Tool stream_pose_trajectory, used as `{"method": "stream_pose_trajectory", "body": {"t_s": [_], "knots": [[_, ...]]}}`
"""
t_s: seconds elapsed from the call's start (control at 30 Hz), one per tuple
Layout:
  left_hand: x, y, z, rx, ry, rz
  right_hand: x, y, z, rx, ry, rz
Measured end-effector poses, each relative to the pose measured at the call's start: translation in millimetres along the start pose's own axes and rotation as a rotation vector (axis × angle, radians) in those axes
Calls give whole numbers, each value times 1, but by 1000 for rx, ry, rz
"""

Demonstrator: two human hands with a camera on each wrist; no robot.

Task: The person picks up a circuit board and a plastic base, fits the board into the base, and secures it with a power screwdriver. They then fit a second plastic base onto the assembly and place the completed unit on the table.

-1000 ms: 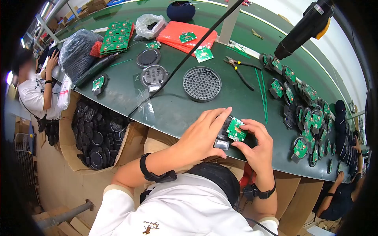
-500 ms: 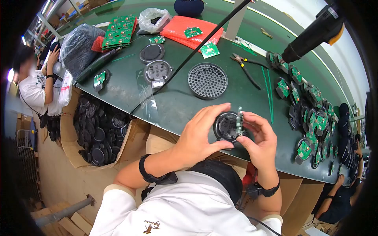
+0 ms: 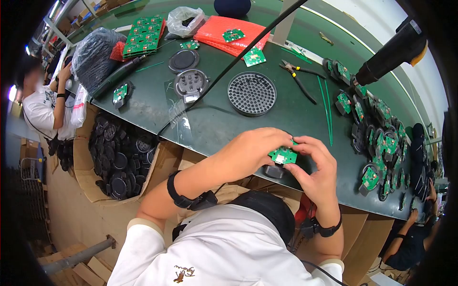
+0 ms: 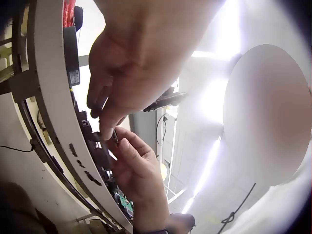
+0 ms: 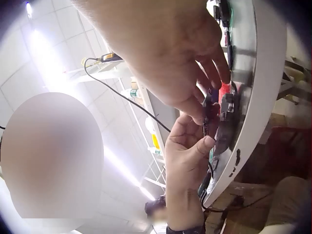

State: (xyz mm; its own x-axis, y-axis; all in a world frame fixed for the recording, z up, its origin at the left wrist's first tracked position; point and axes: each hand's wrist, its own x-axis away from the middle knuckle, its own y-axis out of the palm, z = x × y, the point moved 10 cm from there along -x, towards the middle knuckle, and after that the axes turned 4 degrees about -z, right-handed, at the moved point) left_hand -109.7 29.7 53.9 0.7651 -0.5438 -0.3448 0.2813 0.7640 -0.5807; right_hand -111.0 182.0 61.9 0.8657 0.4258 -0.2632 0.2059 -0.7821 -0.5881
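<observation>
Between both hands is a green circuit board, its component side facing up in the head view. My right hand pinches its right side between thumb and fingers. My left hand reaches over from the left, fingers curled at the board's far and left edges. Just below the board shows a round black plastic housing, mostly hidden, at the table's front edge. In the right wrist view the left thumb lies against the thin edge of the board.
A black perforated round part and cutting pliers lie beyond the hands. Assembled housings with boards crowd the right side. A power screwdriver hangs above them. A carton of black parts stands below, left. A black cable crosses the table.
Half a second ago the board stood on edge in my right hand, showing the open housing. Now it is tipped flat over the housing, and my left fingers have closed in on it.
</observation>
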Motion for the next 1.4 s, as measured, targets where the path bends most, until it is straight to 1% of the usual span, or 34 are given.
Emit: {"method": "stream_pose_trajectory", "body": {"t_s": [0.03,0.07,0.13,0.17,0.23,0.27,0.33,0.43,0.53,0.63,0.73,0.77,0.83,0.87,0.9,0.93,1.0,1.03,1.07,1.1,1.17,1.2,1.23,1.27,1.33,1.4], "knots": [[0,3,-8,71,-53,-27,0,0,3,-1,1,5],[2,1,-9,69,-51,-31,0,1,4,41,-16,-5],[10,-10,0,-56,-29,6,2,5,6,81,-28,-16],[15,-11,1,-56,-31,3,2,6,4,97,-49,-9],[26,2,-4,-82,-120,-102,3,6,5,109,-64,-4],[30,7,-6,-80,-125,-105,3,7,3,130,-86,-28],[36,9,0,-124,-69,-24,7,7,1,150,-104,-58],[36,10,-1,-125,-62,-21,8,9,1,174,-111,-94],[37,10,2,-186,-23,-19,12,13,-4,205,-132,-88],[40,9,9,-257,-57,22,18,16,-9,259,-170,-72],[37,6,7,-270,-50,36,15,16,-17,304,-215,-47],[37,7,6,-270,-49,36,13,14,-23,283,-202,-43],[38,2,1,-201,-64,117,11,14,-26,263,-187,-39],[36,2,2,-201,-62,117,10,11,-25,244,-189,11],[31,-1,0,-101,-102,115,10,8,-23,227,-190,62],[26,-3,-1,-3,-140,114,10,10,-20,231,-193,66],[18,-7,7,-24,-140,131,8,1,-14,190,-167,177],[17,-13,15,-46,-73,210,7,-3,-15,153,-170,220],[18,-18,23,-67,-9,286,5,-4,-19,151,-172,222],[19,-15,25,-68,-11,283,4,-6,-28,190,-209,224],[24,-21,27,-71,-52,379,7,-3,-41,226,-245,225],[24,-20,29,-73,-51,379,9,-5,-38,72,-195,260],[26,-23,36,-68,-4,423,11,-8,-33,-80,-142,293],[28,-26,42,-62,42,466,13,-9,-35,-81,-142,294],[30,-26,46,-69,67,477,17,-10,-43,-96,-204,293],[33,-27,51,-76,93,488,20,-11,-43,-122,-204,294]]}}
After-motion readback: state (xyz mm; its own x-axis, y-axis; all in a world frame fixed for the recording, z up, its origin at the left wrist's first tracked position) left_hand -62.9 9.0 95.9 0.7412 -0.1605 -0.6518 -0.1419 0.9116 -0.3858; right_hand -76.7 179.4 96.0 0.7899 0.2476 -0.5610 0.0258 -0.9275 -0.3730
